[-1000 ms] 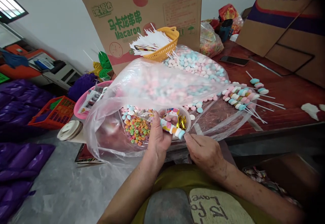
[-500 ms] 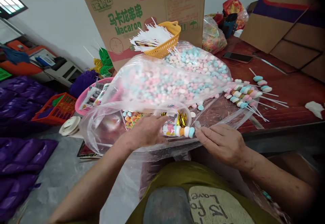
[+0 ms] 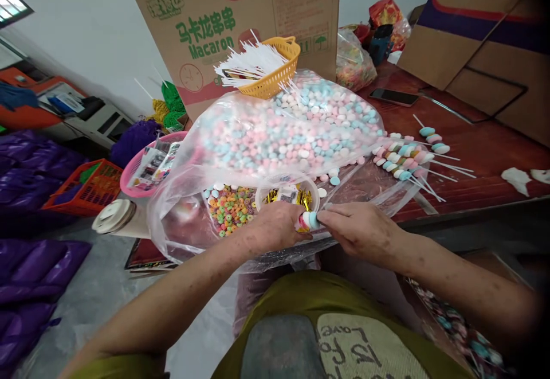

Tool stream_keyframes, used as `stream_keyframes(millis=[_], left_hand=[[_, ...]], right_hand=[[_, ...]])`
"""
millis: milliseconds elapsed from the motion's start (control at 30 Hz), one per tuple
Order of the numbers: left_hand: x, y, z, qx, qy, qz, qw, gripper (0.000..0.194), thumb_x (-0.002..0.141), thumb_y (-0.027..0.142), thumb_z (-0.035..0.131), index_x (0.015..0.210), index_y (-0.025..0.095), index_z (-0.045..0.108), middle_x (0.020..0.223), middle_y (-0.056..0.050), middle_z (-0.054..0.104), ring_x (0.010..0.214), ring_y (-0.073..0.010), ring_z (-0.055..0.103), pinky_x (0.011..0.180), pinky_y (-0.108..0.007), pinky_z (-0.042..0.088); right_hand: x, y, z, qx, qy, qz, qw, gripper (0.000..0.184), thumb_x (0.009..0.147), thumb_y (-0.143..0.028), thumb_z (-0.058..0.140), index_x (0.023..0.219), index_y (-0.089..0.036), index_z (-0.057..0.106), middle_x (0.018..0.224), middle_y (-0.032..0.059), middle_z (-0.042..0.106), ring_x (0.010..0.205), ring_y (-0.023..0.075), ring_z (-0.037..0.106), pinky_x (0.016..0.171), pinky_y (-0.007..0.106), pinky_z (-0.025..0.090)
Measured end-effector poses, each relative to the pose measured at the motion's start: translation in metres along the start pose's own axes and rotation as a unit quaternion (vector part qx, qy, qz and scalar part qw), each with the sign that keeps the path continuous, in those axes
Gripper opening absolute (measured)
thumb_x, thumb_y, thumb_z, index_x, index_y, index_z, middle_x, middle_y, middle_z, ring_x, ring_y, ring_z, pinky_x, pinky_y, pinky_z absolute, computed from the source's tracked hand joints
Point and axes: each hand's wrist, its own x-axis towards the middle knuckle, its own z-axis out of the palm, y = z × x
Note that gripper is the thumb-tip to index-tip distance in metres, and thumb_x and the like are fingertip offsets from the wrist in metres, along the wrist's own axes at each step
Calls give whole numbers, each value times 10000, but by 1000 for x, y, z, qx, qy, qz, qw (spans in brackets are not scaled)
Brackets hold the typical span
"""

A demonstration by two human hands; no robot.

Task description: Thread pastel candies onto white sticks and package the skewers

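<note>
A candy skewer [image 3: 310, 219] with white and blue pieces shows between my two hands over the front of the table. My left hand [image 3: 277, 227] is closed around its left part, hiding most of the candy and wrapper. At the blue end, the fingers of my right hand [image 3: 358, 230] pinch the skewer; the stick is hidden by them. Just behind the hands sits a round tub [image 3: 318, 194] with gold ties and printed packets. Ring-shaped candies [image 3: 232, 207] lie to its left. A large clear bag of pastel candies [image 3: 275, 138] spreads behind.
Several finished skewers [image 3: 401, 160] lie to the right, near a phone [image 3: 394, 97]. A yellow basket of white sticks [image 3: 268, 83] rests against a tall carton [image 3: 206, 29]. A pink basket [image 3: 124, 181] and a lidded cup-like container [image 3: 114, 217] are left. A box of skewers [image 3: 464, 333] stands below right.
My left hand has moved right and closed around the skewer and its wrapper, where its fingers were spread before. My right hand still grips the end. The view has shifted slightly.
</note>
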Motion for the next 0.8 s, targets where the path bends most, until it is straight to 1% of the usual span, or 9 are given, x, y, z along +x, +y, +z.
stream_keyframes(millis=[133,267,400,467,533,600,667,733,800], left_hand=[[-5,-9,-5,-54,15,-10,998,258,593,409,741,754,240,631,650,3,595,613,-179,548,575,-237,372],[-3,-5,-1,-39,5,-20,999,162,618,331,708,653,231,585,575,-3,536,608,-202,536,640,-279,389],[1,-3,9,-45,137,-1,989,90,648,157,618,616,215,556,600,-32,529,728,-235,547,801,-341,372],[-1,-8,5,-85,161,-9,983,97,612,172,663,629,217,579,590,-22,526,718,-223,535,798,-324,372],[-4,-15,-6,-115,88,-25,989,163,563,263,733,665,225,612,569,8,522,643,-186,511,700,-270,381],[-6,-20,-19,-125,-40,-14,991,245,554,349,750,737,230,639,589,34,539,586,-147,487,593,-221,350],[-7,-23,-28,-129,-149,16,980,269,583,361,735,794,221,644,626,47,555,571,-123,475,540,-199,318],[-6,-22,-31,-143,-205,30,968,205,631,308,698,798,206,636,642,47,557,588,-117,479,537,-190,320],[-6,-20,-30,-174,-223,32,959,129,674,241,642,796,198,631,676,39,573,631,-124,502,565,-188,346]], right_hand=[[0,11,-14,19,-10,-6,1000,217,860,-141,403,747,-167,586,677,39,570,657,151,465,619,287,276],[0,9,-16,38,-47,-3,998,218,835,-109,394,695,-166,551,622,25,530,614,151,428,625,296,257],[-5,2,-3,64,-49,25,996,205,832,-104,393,700,-160,541,616,24,532,618,156,439,623,294,259],[-10,4,0,55,-32,40,997,199,832,-109,405,698,-159,543,635,32,545,646,163,448,630,296,264],[-14,7,-2,41,-10,35,998,189,828,-113,418,701,-159,550,648,37,549,669,169,450,643,300,272],[-16,9,-5,22,5,12,1000,190,824,-105,420,705,-159,558,635,36,540,666,171,440,655,308,280],[-16,10,-10,3,11,-13,1000,206,822,-90,406,714,-156,568,623,40,539,660,174,431,664,320,286],[-16,9,-14,-10,4,-25,1000,223,820,-78,392,724,-155,577,632,48,551,671,179,434,674,334,290],[-17,8,-18,-14,-5,-29,999,236,821,-76,380,730,-160,580,646,52,566,687,183,437,680,342,290]])
